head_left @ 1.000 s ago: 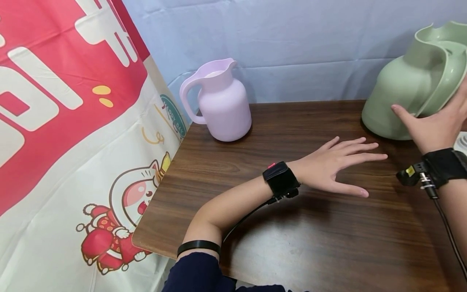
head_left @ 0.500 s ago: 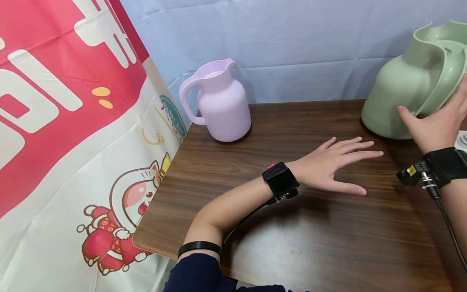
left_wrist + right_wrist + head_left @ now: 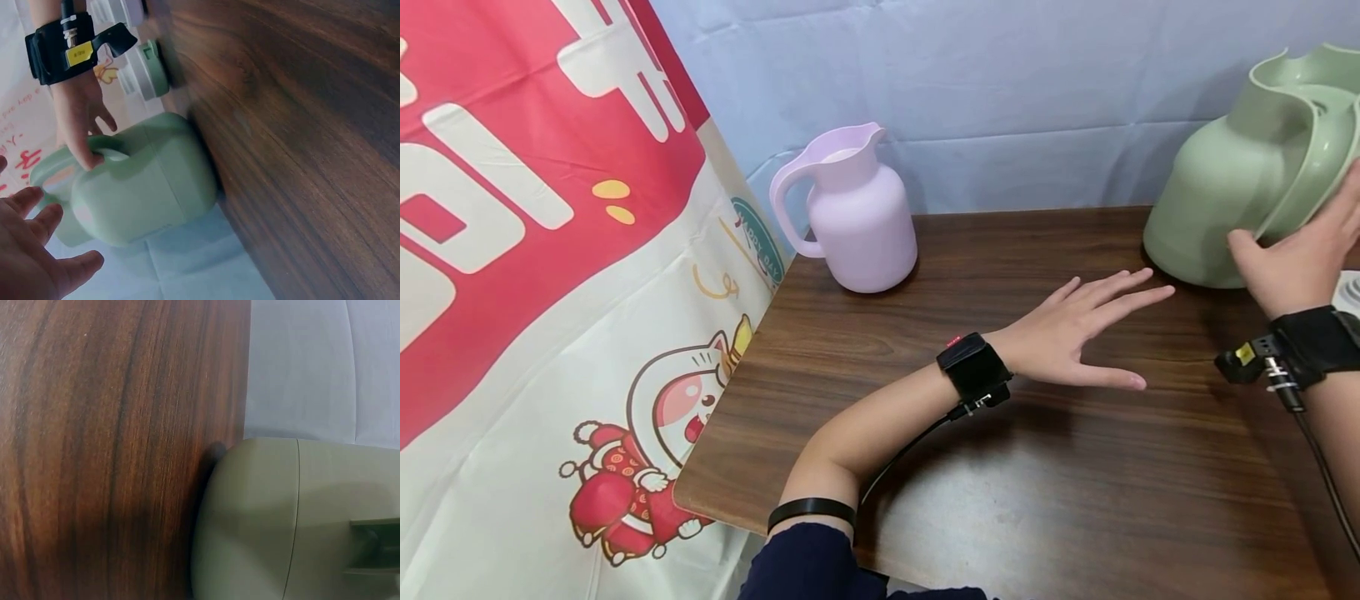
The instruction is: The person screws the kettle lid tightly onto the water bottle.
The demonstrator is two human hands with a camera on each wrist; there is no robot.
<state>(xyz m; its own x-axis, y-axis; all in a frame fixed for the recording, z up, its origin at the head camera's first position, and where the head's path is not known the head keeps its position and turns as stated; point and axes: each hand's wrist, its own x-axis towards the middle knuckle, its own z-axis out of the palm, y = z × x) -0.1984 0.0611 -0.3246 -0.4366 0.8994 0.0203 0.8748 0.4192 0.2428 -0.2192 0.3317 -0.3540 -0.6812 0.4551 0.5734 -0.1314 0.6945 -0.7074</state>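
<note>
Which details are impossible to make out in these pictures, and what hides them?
Right hand: some finger ends are cut off by the head view's right edge.
Lilac jug: its inner bottom is hidden by its own walls, head view.
White object: partly cut off by the left wrist view's top edge.

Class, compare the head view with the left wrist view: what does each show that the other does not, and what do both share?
Only the head view shows the lilac pitcher, the cartoon figure in red and the thin black armband.

Only the left wrist view shows the red lettering and the green end of a white item near the right hand.

Both share the green pitcher, the right hand at its handle, the left hand with fingers spread, the wooden table and the pale blue backdrop.
</note>
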